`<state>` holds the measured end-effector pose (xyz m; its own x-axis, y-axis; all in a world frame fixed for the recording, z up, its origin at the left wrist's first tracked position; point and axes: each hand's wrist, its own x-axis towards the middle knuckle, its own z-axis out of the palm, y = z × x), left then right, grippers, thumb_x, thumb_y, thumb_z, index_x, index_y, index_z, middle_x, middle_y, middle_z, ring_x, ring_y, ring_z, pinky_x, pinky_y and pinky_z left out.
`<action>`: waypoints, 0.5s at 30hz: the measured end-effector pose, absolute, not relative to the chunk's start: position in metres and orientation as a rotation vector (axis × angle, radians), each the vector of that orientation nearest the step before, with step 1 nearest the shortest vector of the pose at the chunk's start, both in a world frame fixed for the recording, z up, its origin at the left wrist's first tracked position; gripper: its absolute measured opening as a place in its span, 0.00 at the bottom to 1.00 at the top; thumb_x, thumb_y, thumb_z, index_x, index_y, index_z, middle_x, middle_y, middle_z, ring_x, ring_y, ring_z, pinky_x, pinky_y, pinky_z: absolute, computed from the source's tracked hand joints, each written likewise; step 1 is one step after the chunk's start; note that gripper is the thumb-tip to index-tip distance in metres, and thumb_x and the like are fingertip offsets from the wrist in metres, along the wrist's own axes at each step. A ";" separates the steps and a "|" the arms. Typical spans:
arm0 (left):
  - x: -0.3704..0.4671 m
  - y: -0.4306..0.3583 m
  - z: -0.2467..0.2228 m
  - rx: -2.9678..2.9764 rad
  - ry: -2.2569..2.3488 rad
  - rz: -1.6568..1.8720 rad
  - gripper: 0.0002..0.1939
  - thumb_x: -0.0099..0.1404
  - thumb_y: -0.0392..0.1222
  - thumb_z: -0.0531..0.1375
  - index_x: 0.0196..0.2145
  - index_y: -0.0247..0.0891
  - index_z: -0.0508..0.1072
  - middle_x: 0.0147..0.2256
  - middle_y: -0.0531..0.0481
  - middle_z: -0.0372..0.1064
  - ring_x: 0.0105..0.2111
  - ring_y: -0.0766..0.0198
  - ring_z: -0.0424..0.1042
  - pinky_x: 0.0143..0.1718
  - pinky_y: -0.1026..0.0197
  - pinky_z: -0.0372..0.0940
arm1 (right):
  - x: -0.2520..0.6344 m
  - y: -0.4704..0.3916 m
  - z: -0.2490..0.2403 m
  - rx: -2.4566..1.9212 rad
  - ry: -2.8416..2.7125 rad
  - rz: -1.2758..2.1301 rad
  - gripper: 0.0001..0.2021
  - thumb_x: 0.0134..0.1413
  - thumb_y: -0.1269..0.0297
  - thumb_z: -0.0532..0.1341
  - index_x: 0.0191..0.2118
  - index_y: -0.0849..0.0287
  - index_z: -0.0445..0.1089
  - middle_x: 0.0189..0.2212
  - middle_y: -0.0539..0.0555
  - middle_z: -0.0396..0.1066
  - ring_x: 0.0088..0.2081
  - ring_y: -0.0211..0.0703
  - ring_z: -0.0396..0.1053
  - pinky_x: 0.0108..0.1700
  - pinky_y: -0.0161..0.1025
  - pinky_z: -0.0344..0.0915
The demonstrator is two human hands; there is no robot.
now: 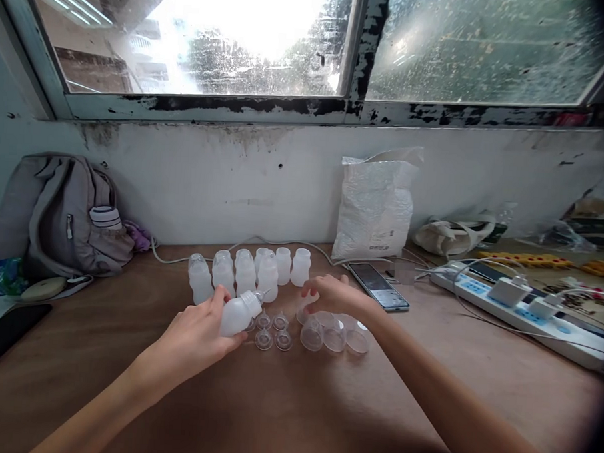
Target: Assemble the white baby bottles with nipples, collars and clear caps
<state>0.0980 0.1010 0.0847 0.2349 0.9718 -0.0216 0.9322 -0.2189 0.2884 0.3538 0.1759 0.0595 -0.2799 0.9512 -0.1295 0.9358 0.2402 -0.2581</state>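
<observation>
Head: L hand (197,332) grips bottle (238,314); R hand (331,296) half-open over caps (333,335).

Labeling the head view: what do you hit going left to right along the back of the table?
Grey backpack → row of small translucent bottles → white plastic bag → phone → white power strip. In front of the row, the left hand holds one bottle.

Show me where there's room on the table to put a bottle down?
The table is bare in front, between the two arms, and on the left between the backpack and the left hand. It is crowded by the bottle row, the clear caps under the right hand, and the power strip.
</observation>
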 end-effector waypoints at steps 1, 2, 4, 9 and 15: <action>0.097 0.100 0.087 2.244 1.734 0.256 0.21 0.51 0.57 0.51 0.38 0.42 0.58 0.31 0.50 0.69 0.28 0.57 0.69 0.25 0.63 0.55 | 0.353 0.176 0.058 -1.829 -2.430 0.483 0.11 0.36 0.60 0.65 0.32 0.54 0.70 0.31 0.54 0.70 0.41 0.55 0.62 0.43 0.52 0.50; 0.095 0.100 0.088 2.225 1.684 0.271 0.21 0.51 0.58 0.52 0.37 0.42 0.58 0.30 0.51 0.69 0.28 0.58 0.68 0.25 0.63 0.55 | 0.352 0.176 0.057 -1.813 -2.419 0.510 0.10 0.36 0.62 0.65 0.30 0.54 0.70 0.30 0.54 0.70 0.41 0.55 0.62 0.43 0.52 0.50; 0.092 0.099 0.090 2.200 1.601 0.270 0.21 0.50 0.58 0.53 0.36 0.42 0.60 0.29 0.51 0.69 0.27 0.59 0.68 0.24 0.64 0.54 | 0.351 0.176 0.057 -1.795 -2.389 0.521 0.07 0.37 0.63 0.64 0.28 0.55 0.70 0.28 0.54 0.70 0.39 0.54 0.64 0.43 0.51 0.50; 0.087 0.099 0.091 2.183 1.502 0.208 0.21 0.51 0.59 0.52 0.34 0.40 0.64 0.25 0.52 0.68 0.28 0.58 0.67 0.24 0.65 0.53 | 0.354 0.170 0.077 -1.711 -2.189 0.528 0.10 0.43 0.56 0.60 0.30 0.56 0.70 0.29 0.55 0.70 0.35 0.48 0.65 0.37 0.42 0.55; 0.085 0.098 0.096 2.112 1.450 0.243 0.21 0.52 0.59 0.51 0.35 0.40 0.65 0.25 0.52 0.68 0.25 0.61 0.67 0.24 0.65 0.54 | 0.345 0.150 0.105 -1.313 -1.947 1.007 0.17 0.47 0.50 0.56 0.31 0.60 0.70 0.28 0.54 0.70 0.32 0.42 0.65 0.32 0.37 0.57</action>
<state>0.0851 0.0982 0.0956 0.3984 0.9030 -0.1605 0.8015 -0.2577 0.5397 0.3448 0.1501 0.1053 -0.3492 0.9357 0.0507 0.4997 0.2317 -0.8346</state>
